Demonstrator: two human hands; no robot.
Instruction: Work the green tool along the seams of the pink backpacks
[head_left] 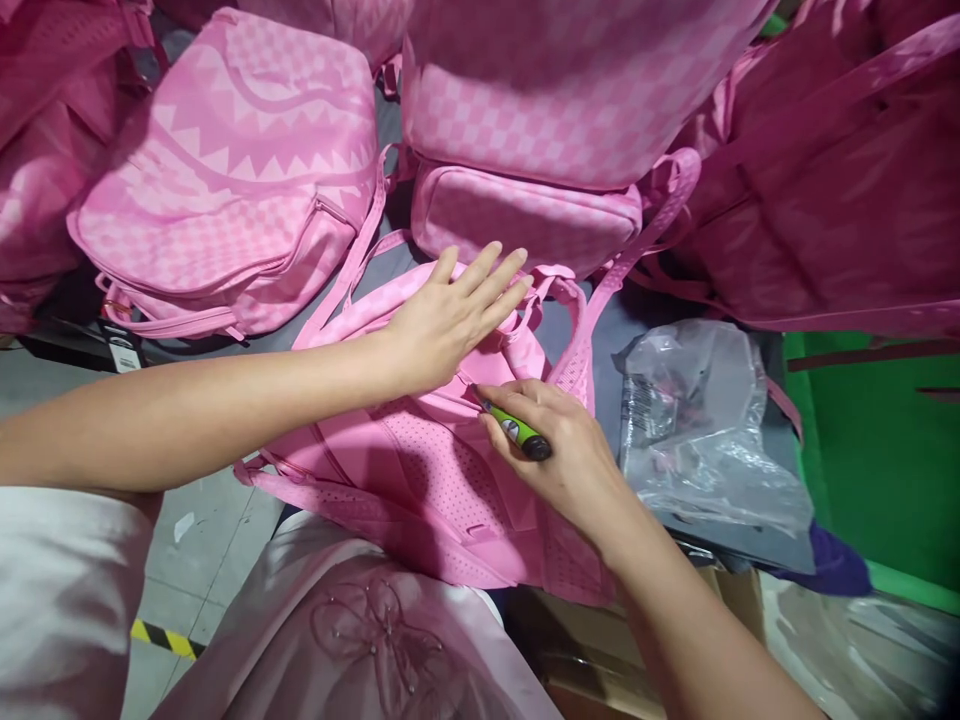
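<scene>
A pink backpack (pixel 450 470) lies in front of me with its mesh-padded back and straps facing up, its near edge hanging toward my lap. My left hand (pixel 450 325) rests flat across its upper part, fingers stretched out and slightly apart. In my right hand (pixel 559 450) is a green marker pen (pixel 517 430) with a black end. The pen's far tip points at the bag's back panel, close to a seam just below my left hand. Whether the tip touches the fabric I cannot tell.
Another pink backpack (pixel 247 170) with a jagged-tooth print lies at the left, a paper tag (pixel 124 350) hanging from it. A checkered pink bag (pixel 525 110) stands behind. Clear plastic bags (pixel 705 420) lie at the right, beside a green bin (pixel 885 460). More pink bags (pixel 840 180) crowd the right.
</scene>
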